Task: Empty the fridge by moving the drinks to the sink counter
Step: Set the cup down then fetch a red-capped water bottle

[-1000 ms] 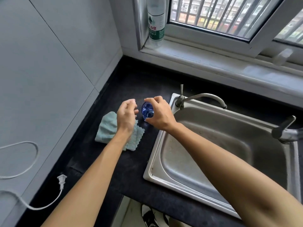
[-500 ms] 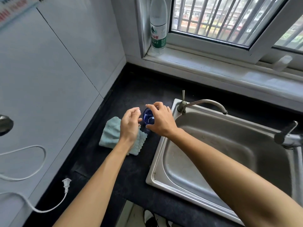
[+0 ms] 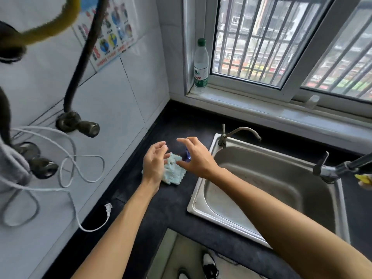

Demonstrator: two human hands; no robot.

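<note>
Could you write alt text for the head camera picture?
Two open hands hover over a black counter left of a steel sink: the right hand by a blue drink, the left hand above a pale cloth. A water bottle stands on the window sill.

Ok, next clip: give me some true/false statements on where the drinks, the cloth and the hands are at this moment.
1. A clear bottle with a green cap stands on the sill. True.
2. The cloth lies inside the sink. False: it lies on the counter, left of the sink.
3. The left hand grips a bottle. False: it holds nothing and is over the cloth.
4. The right hand has its fingers spread. True.
5. The blue drink stands in the sink. False: it shows left of the sink, mostly hidden behind the right hand.
</note>
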